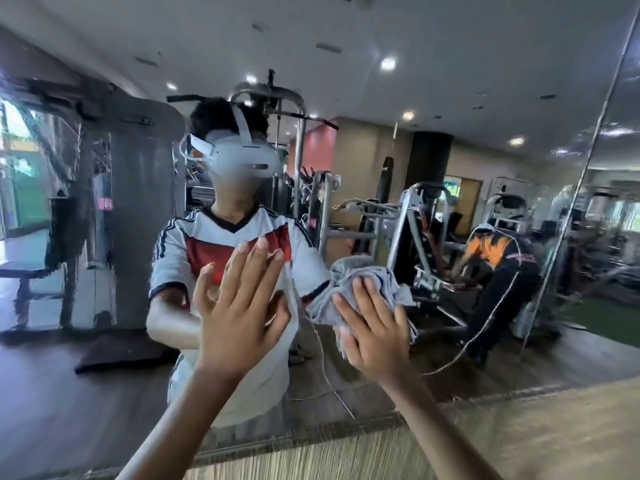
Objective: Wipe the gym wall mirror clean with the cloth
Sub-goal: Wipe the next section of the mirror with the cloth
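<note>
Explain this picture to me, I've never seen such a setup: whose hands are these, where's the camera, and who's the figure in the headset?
There is no machine here, just a person working with bare hands. The single picture comes from a camera worn on their head, facing the mirror. The figure in the white headset is that same person's reflection, and the gym machines behind are reflections too. The left hand is raised flat at the glass, fingers straight, holding nothing. The right hand presses a grey cloth against the glass with flat fingers. Below the mirror runs a wooden surface.
</note>
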A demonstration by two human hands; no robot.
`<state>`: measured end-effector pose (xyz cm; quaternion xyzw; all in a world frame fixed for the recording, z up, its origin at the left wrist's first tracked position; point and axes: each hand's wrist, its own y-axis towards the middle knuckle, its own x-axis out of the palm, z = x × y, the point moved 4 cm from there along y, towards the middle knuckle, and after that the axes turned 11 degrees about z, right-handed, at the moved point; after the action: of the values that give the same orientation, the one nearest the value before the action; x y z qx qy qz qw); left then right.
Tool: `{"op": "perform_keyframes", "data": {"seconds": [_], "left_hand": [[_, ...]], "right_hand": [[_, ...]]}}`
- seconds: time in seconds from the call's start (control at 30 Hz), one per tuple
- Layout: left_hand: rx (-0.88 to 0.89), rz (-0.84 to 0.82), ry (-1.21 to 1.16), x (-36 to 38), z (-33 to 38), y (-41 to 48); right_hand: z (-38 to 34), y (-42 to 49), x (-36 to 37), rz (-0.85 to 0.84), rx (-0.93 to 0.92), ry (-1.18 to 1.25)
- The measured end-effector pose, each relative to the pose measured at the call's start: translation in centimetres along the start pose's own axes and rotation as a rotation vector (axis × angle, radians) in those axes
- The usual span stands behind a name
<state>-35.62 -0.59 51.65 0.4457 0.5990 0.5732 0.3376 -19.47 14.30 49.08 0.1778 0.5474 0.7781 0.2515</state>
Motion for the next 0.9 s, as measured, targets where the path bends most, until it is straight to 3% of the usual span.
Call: {"op": "perform_keyframes", "data": {"seconds": [0.03, 0.13, 0.2, 0.37, 0.57, 0.63, 0.8, 0.9], "left_hand": [[0.009, -0.001, 0.015, -0.2, -0.3, 0.7], [0.056, 0.01, 0.06, -0.3, -1.1, 4.1], [0.078, 0.016, 0.048, -0.1, -1.3, 6.5], [0.091, 0.051, 0.065, 0.5, -1.6, 11.0], [0.079, 0.046, 0.075, 0.1, -2.4, 12.1], [0.072, 0.017, 0.082, -0.3, -3.0, 12.0], [0.093, -0.032, 0.105, -1.0, -4.0, 14.2], [0.088, -0.038, 0.122, -0.4, -4.5, 16.6]], "right_hand": [[1.6, -0.3, -0.2, 0.015, 0.056, 0.0], [7.1, 4.2, 0.0, 0.13, 0.502, -0.098], [8.2, 9.5, 0.2, 0.177, 0.626, -0.14], [4.3, 15.7, 1.3, 0.156, 0.393, -0.086], [2.3, 8.5, 0.4, 0.037, -0.145, -0.037], [5.2, 7.1, -0.1, 0.021, -0.092, -0.056], [11.7, 14.9, 0.5, 0.112, 0.422, -0.14], [10.4, 21.4, 1.2, 0.142, 0.421, -0.134]]}}
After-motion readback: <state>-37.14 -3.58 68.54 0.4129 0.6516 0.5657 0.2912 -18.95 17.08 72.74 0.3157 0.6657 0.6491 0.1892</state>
